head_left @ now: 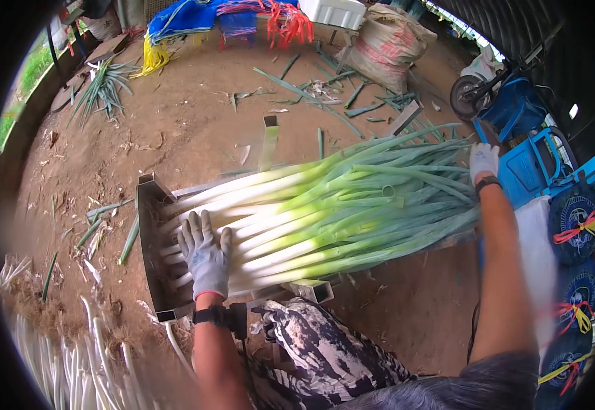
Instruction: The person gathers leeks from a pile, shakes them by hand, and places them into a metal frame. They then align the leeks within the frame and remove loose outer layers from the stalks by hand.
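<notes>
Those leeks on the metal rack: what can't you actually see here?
Head view:
- Lower stalks of the leeks: hidden under the upper ones.
- Left hand palm: pressed on the white ends, unseen.
- Right hand fingers: partly behind the leaf tips.
- Metal rack legs: hidden by the load.

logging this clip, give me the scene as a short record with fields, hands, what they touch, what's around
setting: dirt floor under a shelter
left hand: gloved, flat on the white ends of the leek bundle
right hand: gloved, on the green leaf tips of the same bundle
support: metal frame with an end plate, white ends against it
nearby: trimmed leeks piled lower left, loose leaves on the ground, sack at the back, blue crates on the right
</notes>
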